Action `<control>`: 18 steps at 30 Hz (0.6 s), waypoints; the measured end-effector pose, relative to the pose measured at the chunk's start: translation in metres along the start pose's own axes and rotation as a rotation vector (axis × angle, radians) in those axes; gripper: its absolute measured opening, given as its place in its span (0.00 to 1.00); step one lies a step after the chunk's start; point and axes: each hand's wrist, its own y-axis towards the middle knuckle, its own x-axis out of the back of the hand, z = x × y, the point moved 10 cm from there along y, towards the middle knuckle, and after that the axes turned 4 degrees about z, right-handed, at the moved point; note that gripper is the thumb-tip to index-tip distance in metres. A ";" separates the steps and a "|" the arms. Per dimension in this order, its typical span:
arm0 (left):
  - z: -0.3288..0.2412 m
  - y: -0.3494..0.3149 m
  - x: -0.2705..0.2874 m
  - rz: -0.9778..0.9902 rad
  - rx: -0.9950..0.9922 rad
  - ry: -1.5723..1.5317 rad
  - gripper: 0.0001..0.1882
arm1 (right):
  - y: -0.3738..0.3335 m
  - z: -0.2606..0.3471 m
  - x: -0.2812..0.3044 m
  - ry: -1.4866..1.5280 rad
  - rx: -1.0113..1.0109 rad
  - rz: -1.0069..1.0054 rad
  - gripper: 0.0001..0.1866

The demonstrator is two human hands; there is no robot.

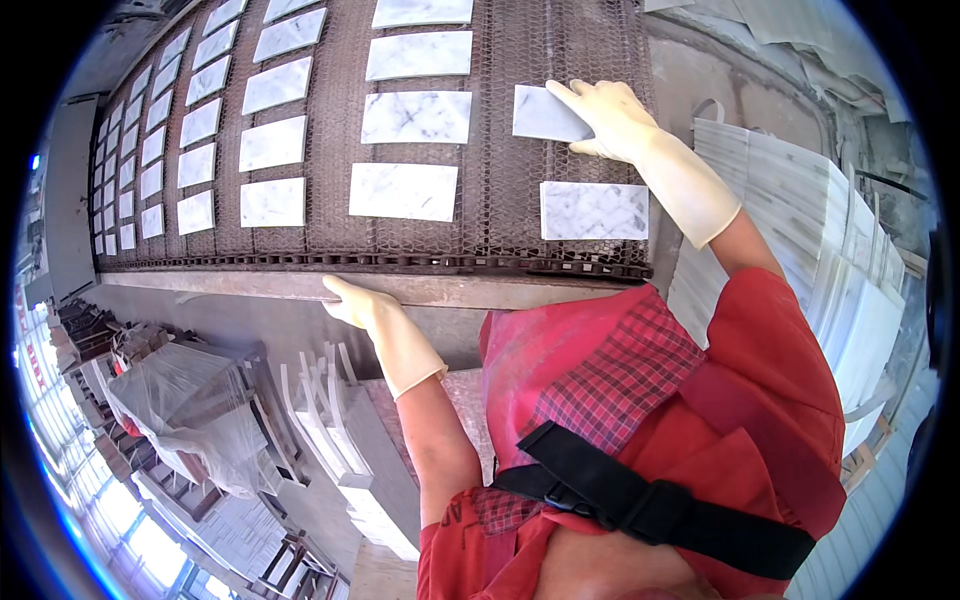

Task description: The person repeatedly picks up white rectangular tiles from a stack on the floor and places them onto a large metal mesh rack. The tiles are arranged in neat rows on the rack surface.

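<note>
In the head view, the right hand (603, 120), in a pale yellow rubber glove, reaches over the right part of a brown wire-mesh conveyor belt (310, 245) and grasps a white, grey-veined marble tile (541, 111). The hand covers the tile's right end, with fingers stretched across the far edge and the thumb by the near edge; the left part of the tile shows bare. The tile lies flat, or nearly so, on the mesh; whether it is slightly raised cannot be told.

Just below it, nearer the body, a second marble tile (595, 211) lies on the belt, apart from the right hand. To the left, further tiles (404, 191) lie in spaced columns that run toward the far left end.

The left hand (358, 303), gloved alike, is well apart from the grasped tile. It touches the metal rail (215, 284) along the belt's near side, one finger extended over it; whether it grips the rail cannot be told.

To the right of the belt stand pale slabs (805, 200); at lower left is a stack under clear plastic wrap (195, 400).

As for writing, the red left sleeve (450, 545) bears dark lettering, partly lost in the folds, and a distant white panel (36, 365) at the far left carries small red marks too blurred to read.
</note>
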 end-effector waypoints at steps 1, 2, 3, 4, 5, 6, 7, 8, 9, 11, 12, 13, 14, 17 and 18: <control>-0.001 -0.004 0.001 -0.011 0.001 0.002 0.44 | -0.003 0.001 0.003 0.009 0.015 -0.002 0.55; -0.003 -0.009 0.002 -0.021 0.002 0.005 0.42 | -0.002 0.000 0.009 0.001 0.029 -0.023 0.55; -0.008 -0.011 0.001 -0.034 0.015 0.025 0.42 | -0.007 0.002 0.011 -0.003 0.053 -0.019 0.54; -0.014 -0.014 -0.002 -0.047 0.029 0.047 0.41 | -0.011 -0.001 0.014 -0.025 0.077 -0.035 0.54; -0.014 -0.012 -0.003 -0.046 0.023 0.044 0.42 | -0.016 -0.003 0.014 -0.032 0.088 -0.045 0.55; -0.015 -0.011 0.000 -0.045 0.016 0.052 0.42 | -0.023 -0.004 0.011 -0.031 0.098 -0.048 0.55; -0.009 -0.008 -0.001 -0.028 -0.001 0.025 0.42 | -0.030 -0.005 0.008 -0.035 0.112 -0.049 0.56; -0.004 -0.004 0.001 -0.023 -0.005 0.018 0.42 | -0.037 -0.006 -0.003 -0.049 0.121 -0.093 0.55; -0.003 -0.004 -0.001 -0.012 -0.007 0.013 0.43 | -0.038 -0.005 -0.006 -0.046 0.121 -0.100 0.55; -0.002 -0.001 -0.003 -0.016 0.020 0.035 0.43 | -0.042 -0.005 -0.009 -0.047 0.118 -0.110 0.55; -0.003 -0.001 -0.003 -0.019 0.031 0.044 0.43 | -0.040 -0.004 -0.009 -0.039 0.120 -0.104 0.55; -0.006 -0.002 -0.004 -0.024 0.046 0.044 0.43 | -0.041 -0.003 -0.009 -0.037 0.118 -0.101 0.54; -0.007 -0.003 -0.004 -0.025 0.052 0.043 0.43 | -0.039 0.000 -0.010 -0.031 0.119 -0.096 0.54; -0.007 -0.005 -0.005 -0.026 0.062 0.038 0.43 | -0.046 0.002 0.000 -0.036 0.141 -0.149 0.54; -0.007 -0.004 -0.003 -0.036 0.066 0.042 0.42 | -0.051 0.005 0.005 -0.027 0.177 -0.205 0.54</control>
